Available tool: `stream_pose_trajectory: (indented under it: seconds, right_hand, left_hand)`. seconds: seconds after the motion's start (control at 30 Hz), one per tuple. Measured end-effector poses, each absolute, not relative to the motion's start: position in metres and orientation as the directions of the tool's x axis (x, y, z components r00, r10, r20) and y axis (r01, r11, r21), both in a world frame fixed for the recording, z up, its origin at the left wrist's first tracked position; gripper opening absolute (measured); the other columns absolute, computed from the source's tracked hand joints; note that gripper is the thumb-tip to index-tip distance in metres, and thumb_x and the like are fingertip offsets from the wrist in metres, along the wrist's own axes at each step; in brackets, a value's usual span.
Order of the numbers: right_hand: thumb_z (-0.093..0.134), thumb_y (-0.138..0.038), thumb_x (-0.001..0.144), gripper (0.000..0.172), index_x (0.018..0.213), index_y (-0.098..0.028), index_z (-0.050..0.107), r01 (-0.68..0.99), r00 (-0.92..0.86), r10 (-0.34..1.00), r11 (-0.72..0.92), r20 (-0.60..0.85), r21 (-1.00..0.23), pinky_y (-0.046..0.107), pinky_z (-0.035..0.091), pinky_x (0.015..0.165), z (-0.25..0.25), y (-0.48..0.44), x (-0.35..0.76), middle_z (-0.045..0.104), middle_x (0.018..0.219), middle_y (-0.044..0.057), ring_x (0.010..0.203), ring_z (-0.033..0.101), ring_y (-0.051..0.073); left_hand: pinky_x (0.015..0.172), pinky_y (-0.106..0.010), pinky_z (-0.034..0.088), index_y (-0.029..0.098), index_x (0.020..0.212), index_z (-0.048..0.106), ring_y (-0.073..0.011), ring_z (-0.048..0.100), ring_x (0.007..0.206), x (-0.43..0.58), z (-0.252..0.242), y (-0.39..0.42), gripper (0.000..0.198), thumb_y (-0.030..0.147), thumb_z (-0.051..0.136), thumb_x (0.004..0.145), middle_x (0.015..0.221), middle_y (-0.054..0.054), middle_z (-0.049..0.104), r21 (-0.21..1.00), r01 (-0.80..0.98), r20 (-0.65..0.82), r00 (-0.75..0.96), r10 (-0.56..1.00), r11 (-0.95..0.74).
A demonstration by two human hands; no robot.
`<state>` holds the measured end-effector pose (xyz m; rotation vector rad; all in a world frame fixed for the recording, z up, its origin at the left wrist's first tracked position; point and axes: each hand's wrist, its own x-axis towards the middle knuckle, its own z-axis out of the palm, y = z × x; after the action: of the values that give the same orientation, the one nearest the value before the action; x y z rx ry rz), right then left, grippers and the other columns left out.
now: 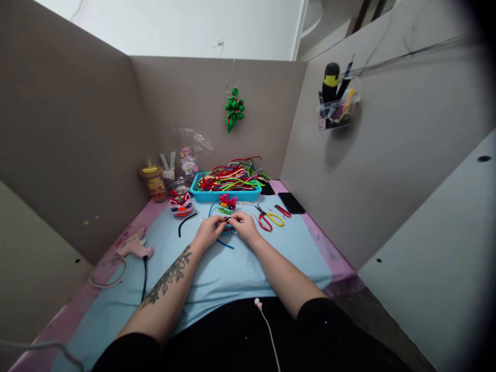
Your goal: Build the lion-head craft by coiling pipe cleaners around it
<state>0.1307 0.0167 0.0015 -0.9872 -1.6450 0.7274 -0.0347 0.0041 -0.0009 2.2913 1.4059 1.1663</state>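
Over the middle of the blue cloth, my left hand (211, 228) and my right hand (245, 226) meet with fingertips pinched. Between them is a small blue pipe-cleaner piece (229, 228) with something dark at its top; the fingers cover much of it. A loose blue pipe cleaner (225, 244) lies just below. Directly beyond my fingers stands a colourful pipe-cleaner animal head (227, 203) in red, yellow and green. To its left sits a red, white and orange pipe-cleaner head (181, 205). A bent black pipe cleaner (186, 223) rests left of my left hand.
A blue tray (227, 196) of pipe cleaners stands at the back. Red-and-yellow-handled pliers (270, 219), a red cutter (282, 211) and a black phone (291, 203) lie right. A pink glue gun (135, 245) with its cord lies left. Partitions (217, 82) enclose the table.
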Motion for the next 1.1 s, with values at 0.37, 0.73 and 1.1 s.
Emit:
stream_pose_trajectory:
  seconds: [0.37,0.73,1.1]
  right_hand:
    - [0.055,-0.03,0.079,0.026,0.097,-0.015,0.065,0.864,0.266,0.957,-0.184,0.115,-0.468,0.032,0.044,0.082,0.008,0.048,0.234,0.062,0.108,0.015,0.102,0.057,0.025]
    - [0.067,-0.046,0.068,0.046,0.104,-0.016,0.065,0.911,0.297,0.952,-0.306,-0.077,-0.278,0.034,0.047,0.08,0.011,0.049,0.245,0.063,0.109,0.015,0.105,0.058,0.028]
    - [0.055,-0.039,0.08,0.041,0.114,-0.016,0.055,0.828,0.454,0.783,-0.195,0.426,-0.525,0.032,0.042,0.081,0.016,0.04,0.239,0.052,0.112,0.014,0.097,0.057,0.025]
  left_hand:
    - [0.059,-0.023,0.038,0.017,0.075,0.064,-0.013,0.054,0.059,-0.037,-0.002,0.004,0.016,0.028,0.052,0.078,0.064,0.0,0.063,0.592,0.691,0.461,0.133,0.877,-0.416]
    - [0.062,-0.024,0.039,0.018,0.073,0.061,-0.0133,0.053,0.06,-0.036,0.005,-0.001,0.016,0.03,0.05,0.076,0.065,0.0,0.061,0.619,0.671,0.467,0.103,0.878,-0.408]
    - [0.06,-0.024,0.044,0.017,0.073,0.059,-0.0139,0.056,0.061,-0.033,0.01,0.0,0.017,0.033,0.052,0.074,0.063,0.001,0.062,0.848,0.431,0.372,-0.072,0.926,-0.307]
